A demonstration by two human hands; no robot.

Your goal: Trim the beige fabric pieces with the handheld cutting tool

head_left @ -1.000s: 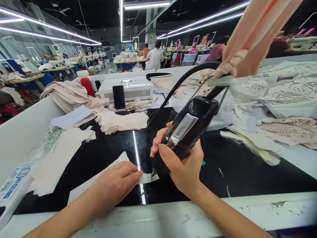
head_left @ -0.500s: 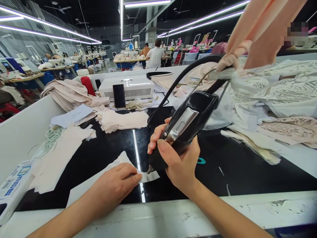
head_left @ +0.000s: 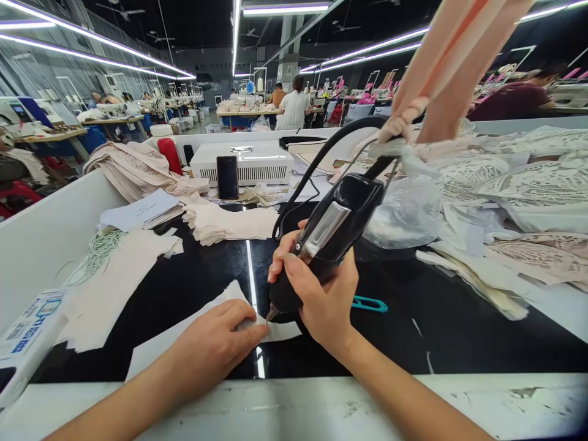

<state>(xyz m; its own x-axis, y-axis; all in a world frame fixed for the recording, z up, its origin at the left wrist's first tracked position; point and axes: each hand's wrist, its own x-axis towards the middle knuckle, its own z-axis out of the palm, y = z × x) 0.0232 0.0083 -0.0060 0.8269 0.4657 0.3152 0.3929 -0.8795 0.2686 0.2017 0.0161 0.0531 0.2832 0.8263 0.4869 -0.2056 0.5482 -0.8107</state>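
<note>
My right hand (head_left: 324, 291) is closed around a black corded hand tool (head_left: 342, 211) with a silver lever along its side. The tool slants, and its narrow metal tip (head_left: 271, 313) points down at a white fabric piece (head_left: 282, 331). Pressed onto that fabric, my left hand (head_left: 214, 340) has its thumb and bent fingers close to the tip; part of the cloth is hidden beneath it. A knotted pink cloth strip (head_left: 404, 119) is tied at the tool's upper end. A teal loop-shaped item (head_left: 371, 304) lies just right of my right hand.
Stacked cut fabric (head_left: 229, 225) lies behind my hands, and more pieces (head_left: 117, 285) lie left. A phone (head_left: 228, 177) leans against a white vented box (head_left: 264, 164). Plastic wrapping (head_left: 404, 214) and lace panels (head_left: 542, 165) fill the right. The table's white front edge (head_left: 367, 404) is nearest me.
The view has shifted slightly, showing more of the teal item. The tool's tip has moved a little to the left, close to my left thumb. Both hands keep their hold.
</note>
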